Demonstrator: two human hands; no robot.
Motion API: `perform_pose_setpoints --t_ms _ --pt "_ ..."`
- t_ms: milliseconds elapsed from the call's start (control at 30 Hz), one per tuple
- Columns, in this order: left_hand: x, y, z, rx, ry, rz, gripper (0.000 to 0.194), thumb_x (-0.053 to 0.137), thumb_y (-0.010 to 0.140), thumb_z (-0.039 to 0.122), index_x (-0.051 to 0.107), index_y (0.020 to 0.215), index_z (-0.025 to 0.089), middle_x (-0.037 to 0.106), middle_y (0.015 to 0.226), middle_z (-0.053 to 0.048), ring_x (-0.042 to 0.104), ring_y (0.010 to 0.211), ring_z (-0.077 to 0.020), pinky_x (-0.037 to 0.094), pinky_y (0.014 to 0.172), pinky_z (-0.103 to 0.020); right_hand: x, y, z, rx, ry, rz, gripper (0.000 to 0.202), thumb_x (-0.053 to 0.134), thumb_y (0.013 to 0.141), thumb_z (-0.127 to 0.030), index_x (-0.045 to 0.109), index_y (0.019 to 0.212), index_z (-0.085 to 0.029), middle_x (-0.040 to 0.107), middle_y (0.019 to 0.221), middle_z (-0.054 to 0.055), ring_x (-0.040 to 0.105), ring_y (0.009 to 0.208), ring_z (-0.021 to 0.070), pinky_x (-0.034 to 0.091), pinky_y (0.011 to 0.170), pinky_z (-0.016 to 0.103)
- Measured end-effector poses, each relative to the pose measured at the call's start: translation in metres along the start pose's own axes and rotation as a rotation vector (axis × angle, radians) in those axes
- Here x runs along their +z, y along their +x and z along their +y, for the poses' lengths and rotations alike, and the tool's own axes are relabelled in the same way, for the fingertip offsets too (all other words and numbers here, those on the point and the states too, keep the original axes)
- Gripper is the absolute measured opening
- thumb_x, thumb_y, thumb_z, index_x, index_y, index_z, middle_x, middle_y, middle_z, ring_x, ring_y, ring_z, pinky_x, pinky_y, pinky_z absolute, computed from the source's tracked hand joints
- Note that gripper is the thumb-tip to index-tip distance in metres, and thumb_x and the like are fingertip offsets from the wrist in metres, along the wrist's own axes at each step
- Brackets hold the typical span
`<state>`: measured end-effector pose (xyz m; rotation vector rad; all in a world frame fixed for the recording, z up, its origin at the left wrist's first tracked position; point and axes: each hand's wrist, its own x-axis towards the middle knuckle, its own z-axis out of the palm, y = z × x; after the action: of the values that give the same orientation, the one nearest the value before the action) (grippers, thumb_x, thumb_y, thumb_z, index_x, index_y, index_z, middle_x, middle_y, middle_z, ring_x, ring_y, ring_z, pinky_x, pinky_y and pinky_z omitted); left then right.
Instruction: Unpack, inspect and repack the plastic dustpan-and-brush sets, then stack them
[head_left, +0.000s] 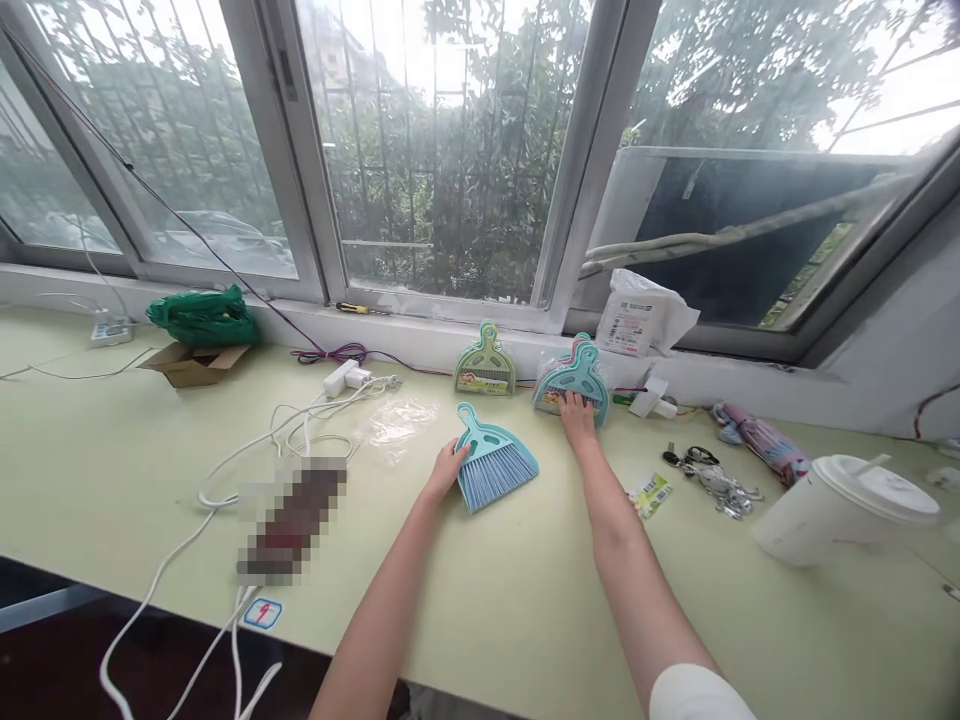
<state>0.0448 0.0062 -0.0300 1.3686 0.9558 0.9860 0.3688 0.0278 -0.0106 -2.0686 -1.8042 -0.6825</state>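
Note:
A light-blue dustpan-and-brush set [491, 463] with blue-grey bristles, out of its wrapping, lies in the middle of the table. My left hand [448, 468] grips its left edge, thumb on top. Further back, my right hand [576, 412] reaches to a wrapped blue dustpan set [581, 372] leaning by the window sill. The fingers of that hand lie stretched over the lower front of the pack. Behind this set a pink edge and another teal handle show. To its left stands a wrapped green dustpan set [486, 362] with a printed label.
Crumpled clear plastic [401, 425] and white cables [225, 475] lie to the left, near a blurred dark object [292, 522]. On the right are a label card [651, 495], keys [720, 482], a folded umbrella [765, 440] and a lidded white cup [840, 515]. Windows [450, 150] rise behind.

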Motion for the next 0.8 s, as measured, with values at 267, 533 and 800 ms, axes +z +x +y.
perform_pose_setpoints --t_ms 267,533,800 --pt "0.002 0.005 -0.003 -0.02 0.036 0.023 0.034 0.061 0.073 0.048 0.061 0.087 0.017 0.061 0.086 -0.005 0.056 0.083 -0.021 0.041 0.075 -0.03 0.001 -0.012 0.024 -0.118 -0.048 -0.119 0.041 0.034 0.086 -0.011 0.053 0.123 -0.016 0.054 0.118 0.018 0.045 0.105 0.028 0.039 0.084 0.039" --pt "0.005 -0.002 0.002 0.009 0.009 0.027 0.036 0.054 0.078 0.052 0.064 0.085 0.018 0.063 0.088 -0.005 0.057 0.087 -0.0208 0.041 0.08 -0.031 -0.031 -0.04 0.003 -0.102 0.171 0.012 0.034 0.032 0.091 -0.016 0.057 0.114 -0.015 0.057 0.119 0.014 0.046 0.11 0.0263 0.032 0.091 0.038" --pt "0.04 -0.029 0.011 0.225 0.052 -0.084 0.043 0.047 0.084 0.053 0.068 0.096 0.017 0.067 0.095 -0.005 0.057 0.092 -0.0215 0.042 0.087 -0.031 -0.097 -0.12 -0.119 -0.167 0.433 0.052 0.032 0.039 0.092 -0.039 0.059 0.109 -0.019 0.061 0.106 0.012 0.051 0.099 0.0251 0.033 0.083 0.035"
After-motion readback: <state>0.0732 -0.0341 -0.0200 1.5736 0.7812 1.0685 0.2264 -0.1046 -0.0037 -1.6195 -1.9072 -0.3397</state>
